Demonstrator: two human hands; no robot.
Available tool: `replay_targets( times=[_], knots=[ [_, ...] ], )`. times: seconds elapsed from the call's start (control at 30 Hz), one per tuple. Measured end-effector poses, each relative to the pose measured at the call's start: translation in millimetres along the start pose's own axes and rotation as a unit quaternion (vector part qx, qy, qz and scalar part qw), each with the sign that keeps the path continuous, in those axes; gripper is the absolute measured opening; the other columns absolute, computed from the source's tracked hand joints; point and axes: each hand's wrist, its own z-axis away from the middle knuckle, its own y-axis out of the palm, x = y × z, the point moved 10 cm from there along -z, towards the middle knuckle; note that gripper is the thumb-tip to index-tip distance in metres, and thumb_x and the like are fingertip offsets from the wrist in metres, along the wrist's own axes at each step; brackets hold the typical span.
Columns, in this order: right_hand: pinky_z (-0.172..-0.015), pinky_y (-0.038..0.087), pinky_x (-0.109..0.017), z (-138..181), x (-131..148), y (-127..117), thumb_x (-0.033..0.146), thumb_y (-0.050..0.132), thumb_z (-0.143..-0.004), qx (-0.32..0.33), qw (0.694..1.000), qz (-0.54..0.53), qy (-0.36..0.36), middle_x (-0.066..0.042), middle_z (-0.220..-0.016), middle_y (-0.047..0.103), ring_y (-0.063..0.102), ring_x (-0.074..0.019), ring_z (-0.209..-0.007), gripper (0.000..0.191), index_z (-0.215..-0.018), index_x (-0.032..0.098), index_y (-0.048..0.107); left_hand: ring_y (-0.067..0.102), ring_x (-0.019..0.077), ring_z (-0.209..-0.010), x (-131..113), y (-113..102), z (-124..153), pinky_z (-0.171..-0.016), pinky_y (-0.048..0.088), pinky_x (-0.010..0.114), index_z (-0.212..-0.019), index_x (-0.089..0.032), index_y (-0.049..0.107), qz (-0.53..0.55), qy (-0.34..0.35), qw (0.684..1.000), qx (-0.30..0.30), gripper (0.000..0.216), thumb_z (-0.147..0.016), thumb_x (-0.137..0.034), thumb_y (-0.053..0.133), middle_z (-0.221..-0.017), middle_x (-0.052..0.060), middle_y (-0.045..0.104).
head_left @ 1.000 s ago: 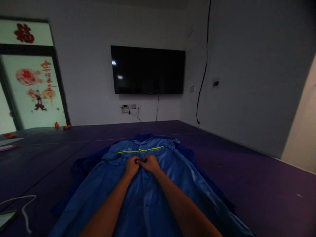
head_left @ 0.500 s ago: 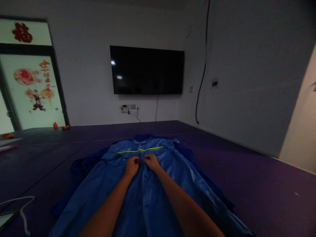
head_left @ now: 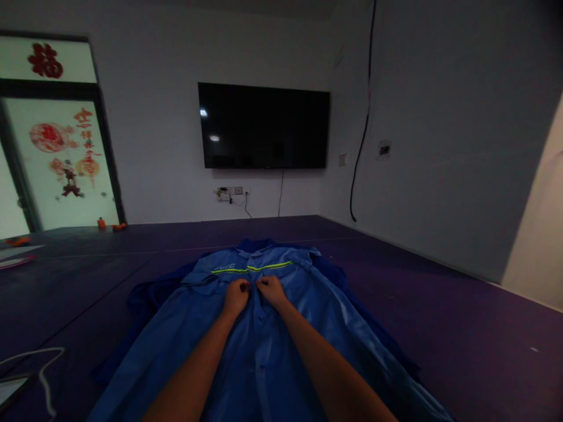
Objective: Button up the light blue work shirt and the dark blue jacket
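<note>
Pinching the front edges of the blue work jacket together at chest height, the left hand and right hand meet fingertip to fingertip, each clamped on cloth. It's too dim to tell whether a button sits between them. Below them the front looks closed and smooth, while the stretch up to the collar seems undone. The jacket is matte twill with a glossy yellow reflective stripe, spread flat over a darker garment on the purple felt-like surface.

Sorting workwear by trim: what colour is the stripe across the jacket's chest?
Fluorescent yellow-green stripe on the blue jacket, clearest in the head view.
</note>
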Motion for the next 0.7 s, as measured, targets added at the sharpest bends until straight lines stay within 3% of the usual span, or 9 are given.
replay_targets(
  times=[0.23, 0.7],
  knots=[
    [-0.065, 0.047, -0.023, 1.8, -2.6, 3.3, 0.013, 0.051, -0.066, 0.008, 1.0, 0.0, 0.002, -0.002, -0.072, 0.068, 0.062, -0.0154, -0.069, 0.019, -0.069, 0.017, 0.068, 0.061, 0.0142, -0.074, 0.9, -1.7, -1.1, -0.07, 0.045, 0.024, -0.074, -0.013, 0.065, -0.005, -0.003, 1.0, -0.011, 0.019, -0.068, -0.002, 0.051, -0.077, 0.006, 0.067],
    [-0.064, 0.046, -0.022, 1.5, -1.9, 6.2, 0.016, 0.056, -0.067, 0.019, 0.999, 0.027, -0.005, -0.003, -0.074, 0.068, 0.062, -0.0143, -0.069, 0.011, -0.072, 0.017, 0.067, 0.06, 0.0129, -0.069, -3.2, -3.4, 1.1, -0.068, 0.044, 0.023, -0.067, -0.013, 0.063, -0.011, 0.004, 1.0, -0.013, 0.019, -0.068, -0.001, 0.048, -0.071, 0.004, 0.066]
  ],
)
